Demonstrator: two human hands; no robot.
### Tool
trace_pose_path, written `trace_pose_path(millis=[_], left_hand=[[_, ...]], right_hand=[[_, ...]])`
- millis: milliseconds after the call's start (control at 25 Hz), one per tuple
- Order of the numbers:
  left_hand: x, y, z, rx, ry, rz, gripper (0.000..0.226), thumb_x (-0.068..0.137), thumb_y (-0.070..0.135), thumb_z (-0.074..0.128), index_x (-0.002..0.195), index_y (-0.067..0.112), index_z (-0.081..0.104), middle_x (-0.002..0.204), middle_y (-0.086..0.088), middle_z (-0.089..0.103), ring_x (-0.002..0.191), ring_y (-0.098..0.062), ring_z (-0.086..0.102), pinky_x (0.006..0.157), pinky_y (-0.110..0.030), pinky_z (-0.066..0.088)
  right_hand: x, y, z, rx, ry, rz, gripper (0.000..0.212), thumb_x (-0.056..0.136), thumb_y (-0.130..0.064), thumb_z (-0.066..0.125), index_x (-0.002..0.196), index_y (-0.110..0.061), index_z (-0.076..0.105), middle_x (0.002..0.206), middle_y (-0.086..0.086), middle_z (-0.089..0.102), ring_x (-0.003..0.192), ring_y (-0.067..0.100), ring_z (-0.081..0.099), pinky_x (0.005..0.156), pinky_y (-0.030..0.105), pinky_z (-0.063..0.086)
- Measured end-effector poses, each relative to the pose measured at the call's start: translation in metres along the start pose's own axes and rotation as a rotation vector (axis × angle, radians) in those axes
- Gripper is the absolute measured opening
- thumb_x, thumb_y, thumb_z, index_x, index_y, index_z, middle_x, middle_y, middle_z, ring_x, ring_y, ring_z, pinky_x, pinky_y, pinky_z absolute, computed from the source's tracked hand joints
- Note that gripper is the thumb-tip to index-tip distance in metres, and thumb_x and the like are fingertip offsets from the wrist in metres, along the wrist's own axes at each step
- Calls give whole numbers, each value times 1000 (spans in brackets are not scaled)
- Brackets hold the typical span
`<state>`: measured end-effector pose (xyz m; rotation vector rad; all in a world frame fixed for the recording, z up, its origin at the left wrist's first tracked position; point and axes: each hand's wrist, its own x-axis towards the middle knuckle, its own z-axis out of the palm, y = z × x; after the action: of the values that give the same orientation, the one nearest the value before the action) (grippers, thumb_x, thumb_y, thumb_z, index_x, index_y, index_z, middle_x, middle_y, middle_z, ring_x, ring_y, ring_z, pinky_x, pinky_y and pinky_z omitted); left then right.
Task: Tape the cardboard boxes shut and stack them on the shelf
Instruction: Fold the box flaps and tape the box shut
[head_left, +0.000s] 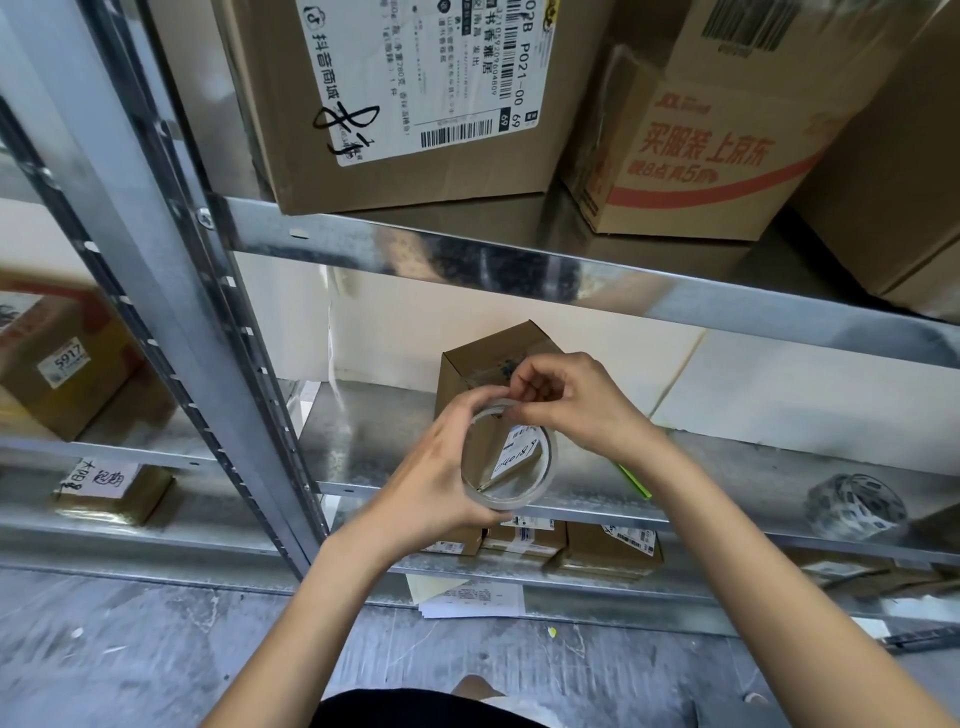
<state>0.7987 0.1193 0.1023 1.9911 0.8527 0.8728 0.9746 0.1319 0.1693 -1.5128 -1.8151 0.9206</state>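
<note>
A roll of clear tape (540, 486) is held in front of the middle metal shelf (374, 441). My left hand (441, 467) grips the roll from its left side. My right hand (571, 400) pinches at the roll's top edge with curled fingers. Just behind the hands a small cardboard box (483, 358) stands on the shelf, with a white handwritten label (519, 449) showing through the roll's hole.
Large cardboard boxes (405, 104) (696, 145) fill the upper shelf. A patterned tape roll (854, 506) and a green stick (636, 480) lie on the middle shelf at the right. Small boxes (608, 551) sit on the shelf below. A steel upright (171, 291) crosses the left.
</note>
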Motion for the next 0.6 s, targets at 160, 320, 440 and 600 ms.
trace_pose_path(millis=[160,320,440,600], left_hand=[[-1,-1,3,-61,-13,-28,102,54,23,90,130,45,25,135,14,42,127,-1,41,106,-18,33],[-1,-2,4,-70,-18,-48,102,54,18,90,130,42,26,135,13,43,125,3,41,104,-15,34],[-2,-5,4,-33,-30,-54,99,55,20,89,128,45,26,135,14,41,124,5,40,102,-11,32],[-2,-6,-3,235,-38,31,95,60,25,85,135,32,29,133,17,35,122,8,33,102,-7,28]], right_hand=[[-2,6,0,141,3,51,20,73,7,74,75,-8,61,66,1,55,63,9,49,60,18,41],[-5,11,2,261,18,104,20,73,4,75,74,-10,61,65,-1,55,62,9,50,60,19,42],[-6,13,4,273,0,121,20,73,1,76,71,-12,61,64,-3,57,64,12,51,61,21,43],[-8,10,0,162,56,120,9,77,-3,74,81,-9,70,74,2,66,70,10,59,66,21,48]])
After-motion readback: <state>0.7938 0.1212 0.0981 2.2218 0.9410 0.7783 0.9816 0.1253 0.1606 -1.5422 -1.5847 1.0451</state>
